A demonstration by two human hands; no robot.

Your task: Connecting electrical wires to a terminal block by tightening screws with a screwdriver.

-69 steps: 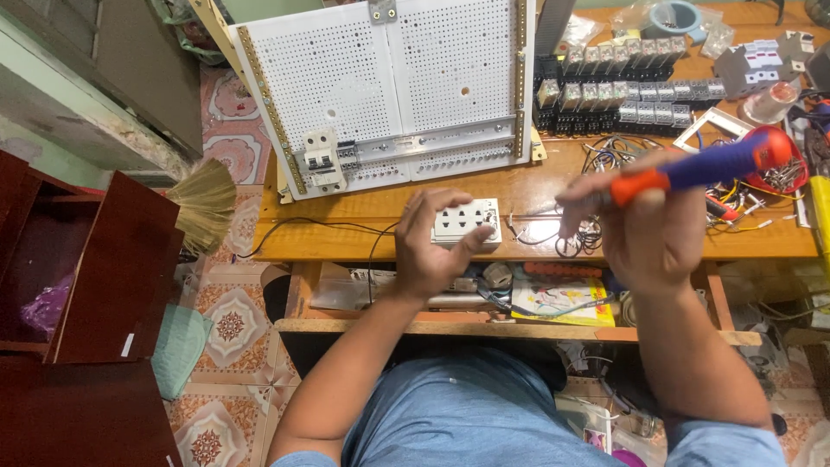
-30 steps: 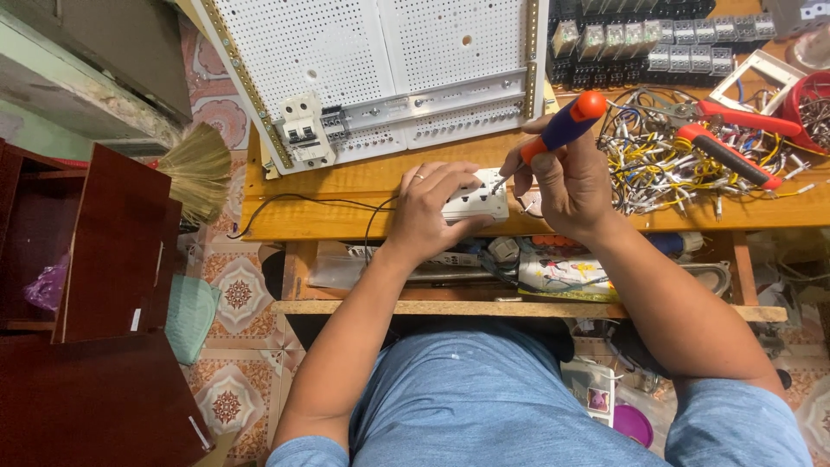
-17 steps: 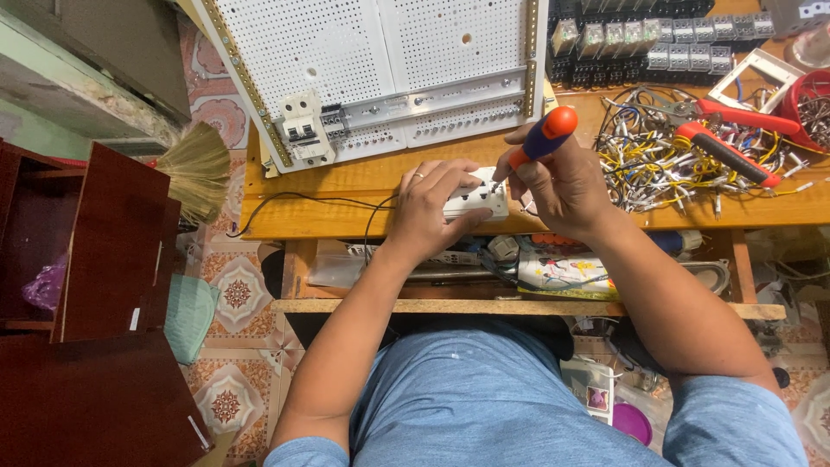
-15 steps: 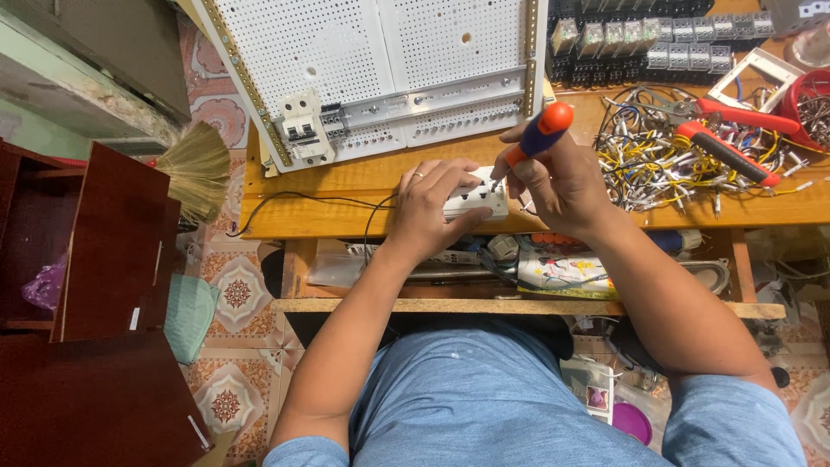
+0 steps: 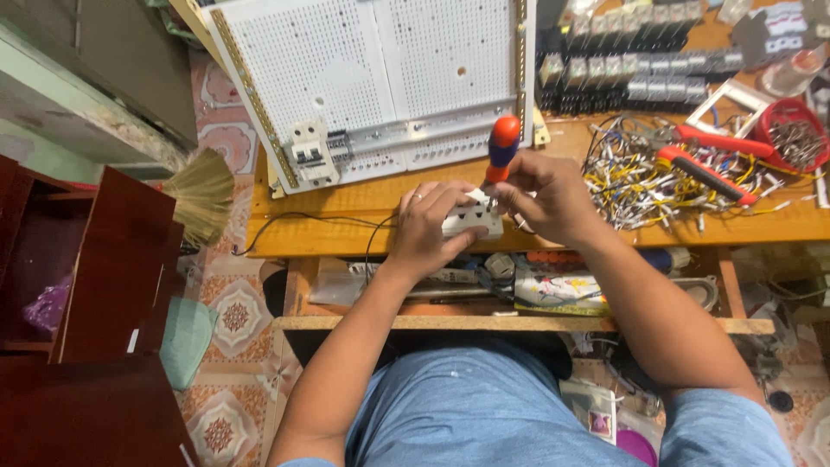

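Observation:
My left hand (image 5: 430,227) grips a white socket block (image 5: 475,220) at the front edge of the wooden workbench (image 5: 346,216). My right hand (image 5: 545,195) holds a screwdriver with an orange and blue handle (image 5: 501,145), standing nearly upright with its tip down on the socket block. A thin black wire (image 5: 311,220) runs left from the block along the bench.
A white perforated panel (image 5: 380,60) carrying a white breaker (image 5: 309,153) leans at the back. Loose coloured wires (image 5: 657,177), red-handled pliers (image 5: 709,164), a red bowl (image 5: 791,130) and a row of grey parts (image 5: 640,73) lie right. A dark red cabinet (image 5: 95,285) stands left, beside a broom (image 5: 203,195).
The screwdriver has swung from a slant to nearly upright over the socket block. Earlier, my right hand brought it down from the right side of the bench to the block.

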